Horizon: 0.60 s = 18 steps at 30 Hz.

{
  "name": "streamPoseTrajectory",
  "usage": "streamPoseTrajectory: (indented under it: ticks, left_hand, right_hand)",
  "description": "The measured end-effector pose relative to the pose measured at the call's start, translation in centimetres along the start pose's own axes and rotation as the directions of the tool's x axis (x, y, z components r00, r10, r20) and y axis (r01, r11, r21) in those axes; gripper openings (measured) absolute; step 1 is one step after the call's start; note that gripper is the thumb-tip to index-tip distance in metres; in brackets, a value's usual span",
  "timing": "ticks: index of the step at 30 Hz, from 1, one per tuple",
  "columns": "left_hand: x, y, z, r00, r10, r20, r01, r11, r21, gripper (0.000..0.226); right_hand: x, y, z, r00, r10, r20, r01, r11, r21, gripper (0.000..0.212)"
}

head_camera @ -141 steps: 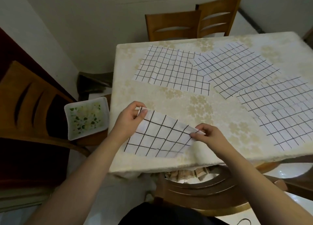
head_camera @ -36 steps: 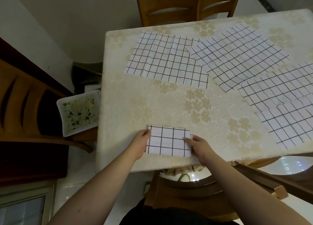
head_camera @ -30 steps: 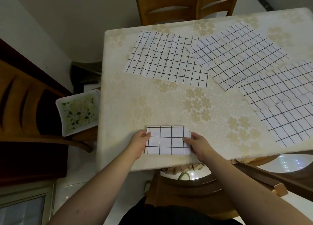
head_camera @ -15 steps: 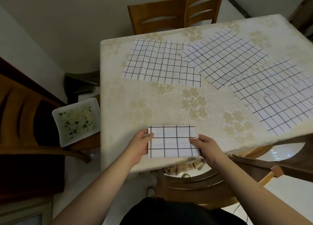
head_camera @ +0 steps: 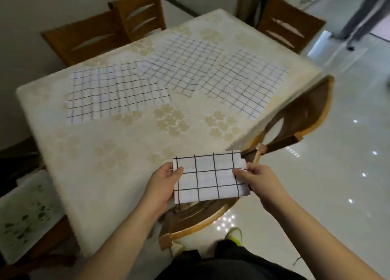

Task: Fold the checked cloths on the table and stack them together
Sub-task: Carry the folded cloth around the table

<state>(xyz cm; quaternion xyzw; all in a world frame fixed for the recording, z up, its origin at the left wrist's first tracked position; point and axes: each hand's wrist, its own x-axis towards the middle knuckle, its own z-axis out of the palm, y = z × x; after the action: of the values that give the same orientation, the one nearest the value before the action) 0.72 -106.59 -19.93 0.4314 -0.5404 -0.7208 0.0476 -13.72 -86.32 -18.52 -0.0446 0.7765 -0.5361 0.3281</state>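
Observation:
A folded white cloth with black checks [head_camera: 207,176] is held in the air just off the table's near right corner. My left hand [head_camera: 163,182] pinches its left edge and my right hand [head_camera: 256,179] pinches its right edge. Several unfolded checked cloths lie flat across the far half of the table [head_camera: 101,153]: one at the left [head_camera: 114,94], one in the middle [head_camera: 181,68], one at the right [head_camera: 249,81], partly overlapping.
Wooden chairs stand at the far side [head_camera: 101,35], far right [head_camera: 289,24], right [head_camera: 304,115] and just below the held cloth [head_camera: 196,218]. A floral tray [head_camera: 27,214] sits on a chair at the left. Someone's legs [head_camera: 363,14] show at the top right.
The folded cloth has come up off the table's front edge in both hands and shifted right. The view has swung right, with motion blur.

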Motion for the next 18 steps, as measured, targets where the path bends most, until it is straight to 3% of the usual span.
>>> streamPoseTrajectory:
  ticks: [3,8,18]
  left_hand:
    - [-0.6,0.5,3.9,0.999,0.023,0.038,-0.025,0.997,0.07,0.024]
    - [-2.3,0.6,11.7,0.984,0.001,0.179,-0.026,0.991,0.135,0.015]
    - [-6.8,-3.0,29.8,0.926,-0.091,0.367,-0.004,0.968,0.251,0.015]
  right_hand:
    - [-1.5,1.0,-3.5,0.996,-0.012,-0.09,0.018,0.998,0.066,0.011]
    - [-3.9,2.9,-10.4,0.978,-0.002,-0.21,0.043,0.981,0.191,0.01]
    - [-8.5,9.7,-27.8,0.935,0.095,-0.341,0.034,0.935,0.354,0.009]
